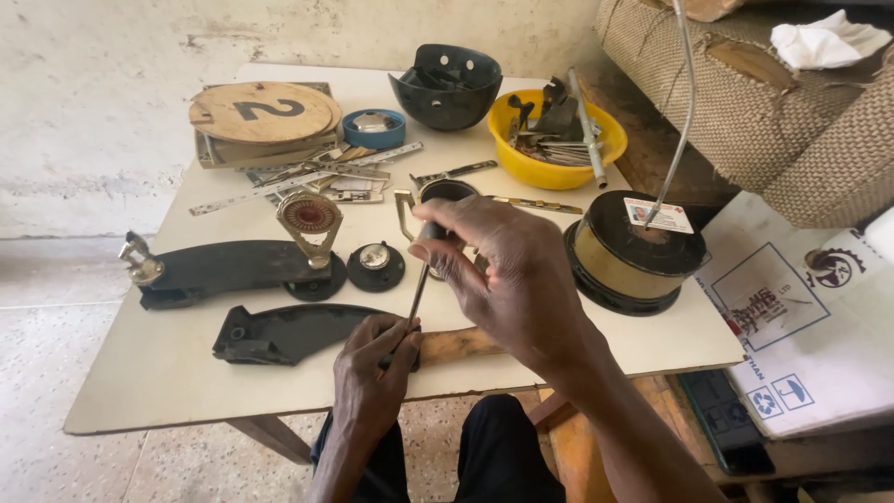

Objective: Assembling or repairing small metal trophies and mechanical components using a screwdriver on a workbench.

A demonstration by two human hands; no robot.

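My right hand (507,270) grips the black handle of a screwdriver (419,289), whose thin metal shaft points down and toward me. My left hand (372,368) sits at the table's near edge, fingers pinched around the shaft's tip where it meets a flat black curved metal part (284,333). A wooden piece (456,345) lies just right of that hand. A second long black part (228,270) with a brass fitting at its left end lies farther back.
The white table (168,363) also carries a brass-framed round emblem (310,219), a small black disc (376,265), metal strips (307,177), a round wooden board (264,112), a blue tin (373,128), a black bowl (447,86), a yellow bowl (557,138) of tools and a black-and-tan spool (633,256). Sacking and cardboard lie right.
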